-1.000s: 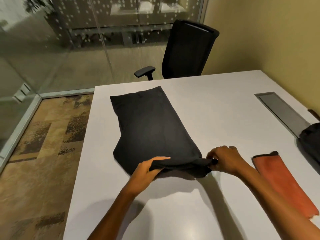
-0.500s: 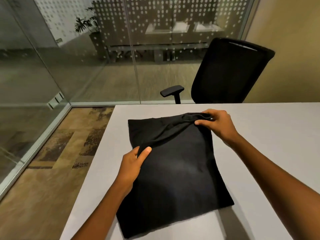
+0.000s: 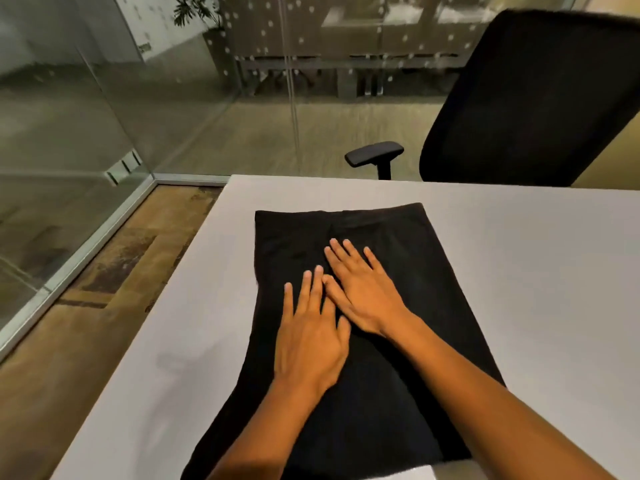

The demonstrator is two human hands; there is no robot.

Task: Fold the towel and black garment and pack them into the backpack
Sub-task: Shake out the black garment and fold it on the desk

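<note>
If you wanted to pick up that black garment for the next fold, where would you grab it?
Probably at the two far corners of the black garment, coming down from above, one hand to each. It lies flat on the table, so only its edges give anything to pinch, and the far edge is straight and uncovered. Both the left hand and the right hand now rest open on its middle.

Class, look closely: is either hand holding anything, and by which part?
Nothing is held. The left hand and right hand lie flat, fingers spread, on the black garment.
</note>
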